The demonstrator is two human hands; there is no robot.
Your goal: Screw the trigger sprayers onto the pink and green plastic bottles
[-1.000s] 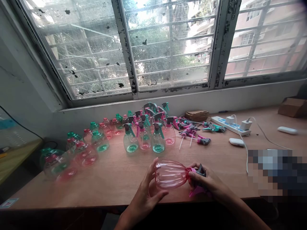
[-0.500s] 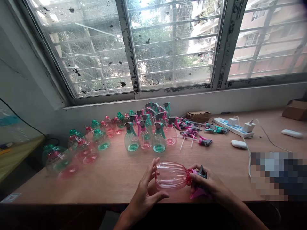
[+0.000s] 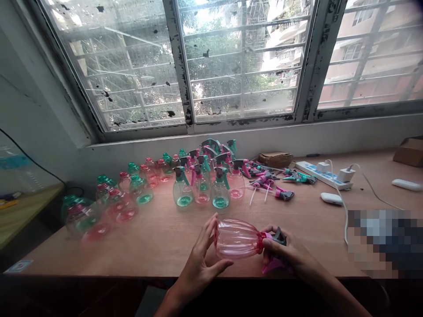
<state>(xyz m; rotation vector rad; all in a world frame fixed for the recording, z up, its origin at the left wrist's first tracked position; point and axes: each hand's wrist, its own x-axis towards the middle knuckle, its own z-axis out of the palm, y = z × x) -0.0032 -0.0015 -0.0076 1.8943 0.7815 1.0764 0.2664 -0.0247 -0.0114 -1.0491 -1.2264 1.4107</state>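
Leftmost, a yellow-green side table [image 3: 31, 209] stands beside the wooden tabletop [image 3: 139, 253], whose near left corner bears a small printed label [image 3: 20, 266]. Next along, pink and green transparent bottles [image 3: 122, 208] with open necks stand upright in a loose cluster running back toward the wall below the window [image 3: 243, 61]. Right of them comes a tight group of upright spray bottles [image 3: 220, 188] with trigger heads fitted, some green, some pink. In front of that group the left hand [image 3: 199, 264] is open and cupped, its fingers against the base of a transparent pink spray bottle [image 3: 238, 239], its thumb spread below. That bottle lies on its side, held near the front edge, base to the left and neck to the right. Farther back, loose trigger sprayers [image 3: 284, 195] lie in a heap, white dip tubes poking out, with a flattish cardboard box [image 3: 276, 159] behind. At the pink bottle's neck the right hand [image 3: 292, 252] grips its pink-and-grey trigger head [image 3: 280, 236]. Beyond lie a white power strip [image 3: 312, 169] with two plugged-in adapters [image 3: 346, 175], a white earbud-style case [image 3: 331, 198] and, far right, a brown carton [image 3: 410, 152]
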